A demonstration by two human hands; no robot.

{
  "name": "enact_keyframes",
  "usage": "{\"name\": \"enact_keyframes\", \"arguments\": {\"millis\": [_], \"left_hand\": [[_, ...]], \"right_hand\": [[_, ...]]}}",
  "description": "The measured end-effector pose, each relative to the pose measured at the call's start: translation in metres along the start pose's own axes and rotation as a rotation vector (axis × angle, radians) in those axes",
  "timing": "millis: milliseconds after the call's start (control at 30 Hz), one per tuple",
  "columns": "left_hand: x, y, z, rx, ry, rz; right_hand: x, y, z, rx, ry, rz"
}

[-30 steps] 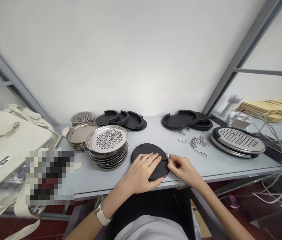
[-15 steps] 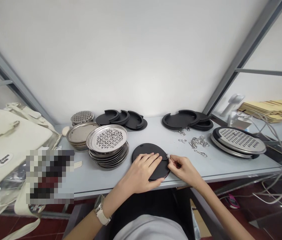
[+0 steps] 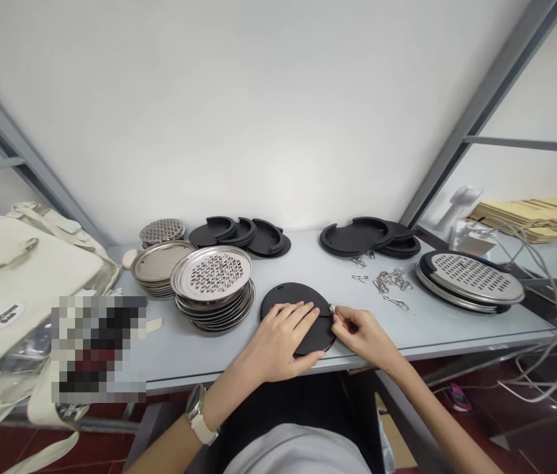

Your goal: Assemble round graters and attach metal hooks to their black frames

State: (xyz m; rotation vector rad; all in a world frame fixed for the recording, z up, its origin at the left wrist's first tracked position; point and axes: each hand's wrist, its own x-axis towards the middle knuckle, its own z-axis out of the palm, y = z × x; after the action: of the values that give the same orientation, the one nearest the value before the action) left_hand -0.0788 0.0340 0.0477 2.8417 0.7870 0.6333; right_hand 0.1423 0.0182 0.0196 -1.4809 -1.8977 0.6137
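A round black disc lies flat near the front edge of the grey table. My left hand rests on top of it with the fingers spread flat. At the disc's right edge, my right hand pinches a small metal clip. A loose pile of similar clips lies to the right, with a single clip in front of it. Left of the disc stands a stack of metal grater plates.
Plain metal plates and black holders stand at the back left. More black holders are at the back right. Grater discs lie right, beside cables. A cream bag fills the left side.
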Motion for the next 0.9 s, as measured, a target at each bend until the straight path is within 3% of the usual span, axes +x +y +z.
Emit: {"name": "enact_keyframes", "arguments": {"millis": [233,433,900], "left_hand": [[-0.0002,0.0,0.0014,0.0,-0.007,0.005],[0.0004,-0.0033,0.0018,0.016,0.014,-0.096],[0.0002,-0.0013,0.0014,-0.009,0.037,-0.078]], "right_hand": [[0.0004,-0.0009,0.0002,-0.012,0.016,-0.016],[-0.0035,-0.0013,0.0013,0.005,-0.008,-0.044],[-0.0001,-0.0074,-0.0002,0.07,0.082,-0.008]]}}
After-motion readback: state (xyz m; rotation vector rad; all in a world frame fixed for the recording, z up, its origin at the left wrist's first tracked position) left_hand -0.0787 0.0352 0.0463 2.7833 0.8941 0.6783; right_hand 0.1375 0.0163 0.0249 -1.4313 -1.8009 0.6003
